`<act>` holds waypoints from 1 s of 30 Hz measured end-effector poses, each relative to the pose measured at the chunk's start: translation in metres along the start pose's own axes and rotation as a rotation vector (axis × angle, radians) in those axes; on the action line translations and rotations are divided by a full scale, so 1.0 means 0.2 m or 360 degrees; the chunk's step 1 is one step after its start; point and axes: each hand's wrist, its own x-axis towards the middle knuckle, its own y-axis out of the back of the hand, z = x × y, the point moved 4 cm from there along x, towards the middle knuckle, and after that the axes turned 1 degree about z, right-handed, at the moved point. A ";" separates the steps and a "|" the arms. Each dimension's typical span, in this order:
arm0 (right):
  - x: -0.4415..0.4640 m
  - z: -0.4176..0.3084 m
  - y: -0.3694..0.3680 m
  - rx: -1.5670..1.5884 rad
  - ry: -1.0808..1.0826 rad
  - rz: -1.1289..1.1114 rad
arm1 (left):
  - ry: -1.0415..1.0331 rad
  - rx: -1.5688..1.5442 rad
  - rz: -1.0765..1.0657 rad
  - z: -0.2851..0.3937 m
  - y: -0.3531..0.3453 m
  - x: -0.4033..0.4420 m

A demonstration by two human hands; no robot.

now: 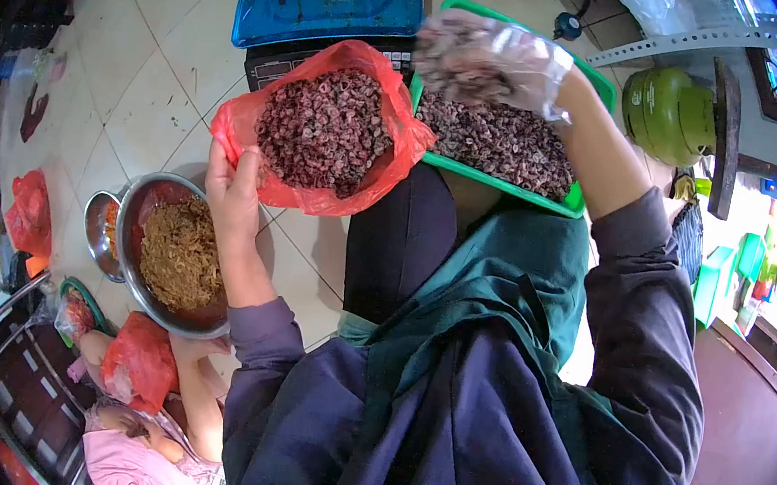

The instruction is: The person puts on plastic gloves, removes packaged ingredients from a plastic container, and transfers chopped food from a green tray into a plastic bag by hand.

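Observation:
My left hand (236, 189) pinches the left rim of a red plastic bag (273, 193), which hangs open and holds a heap of small dark purplish-brown pieces (325, 130). Over the green tray (577, 205) at the upper right is my right hand (495, 63), covered by a clear plastic bag and closed round a clump of the same pieces. More of these dark pieces (505, 146) lie in the tray below it. The hand is slightly blurred.
A blue-topped scale (330, 1) stands behind the red bag. Left, a metal basin (132, 242) of brown shredded food sits beside a small bowl (94, 233). Another person (138, 463) is at lower left. A green gas cylinder (666, 116) stands right.

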 end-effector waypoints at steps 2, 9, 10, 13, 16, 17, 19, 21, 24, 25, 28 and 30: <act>0.12 -0.05 -0.19 0.0106 -0.0109 -0.0131 | 0.0000 -0.0043 0.0013 0.00 -0.01 0.00; 0.36 0.04 -0.62 -0.1512 0.0316 -0.0309 | -0.0001 0.0000 0.0003 0.02 -0.01 -0.01; 0.37 0.10 -0.60 -0.1843 0.0628 -0.0405 | -0.0019 0.0010 0.0008 0.02 0.00 -0.01; 0.30 0.17 -0.43 -0.1918 0.1071 -0.0253 | -0.0008 0.0037 -0.0001 -0.01 0.01 0.00; 0.06 0.06 -0.13 0.0198 0.0135 -0.0016 | 0.0030 0.0080 0.0022 0.01 0.01 0.00; 0.04 0.12 -0.02 0.0109 0.0077 0.0257 | 0.0043 0.0048 0.0003 -0.01 0.02 0.01; 0.04 0.36 0.24 0.0001 -0.0132 0.0491 | 0.0072 -0.0014 -0.0041 -0.03 0.04 0.01; 0.11 0.70 0.45 -0.0668 -0.0389 0.0727 | 0.0076 0.0009 -0.0032 -0.01 0.02 0.00; 0.13 0.87 0.47 -0.1179 -0.0773 0.0708 | 0.0065 0.0038 -0.0066 -0.02 0.03 0.00; 0.12 0.76 0.31 -0.1057 -0.1019 0.0553 | 0.0066 0.0053 -0.0050 -0.02 0.03 0.00; 0.20 0.97 0.21 -0.1465 -0.0954 0.0359 | 0.0082 0.0097 0.0012 -0.01 0.03 -0.02; 0.22 1.06 0.20 -0.1755 -0.0828 0.0312 | 0.0073 0.0089 0.0069 0.01 0.00 -0.02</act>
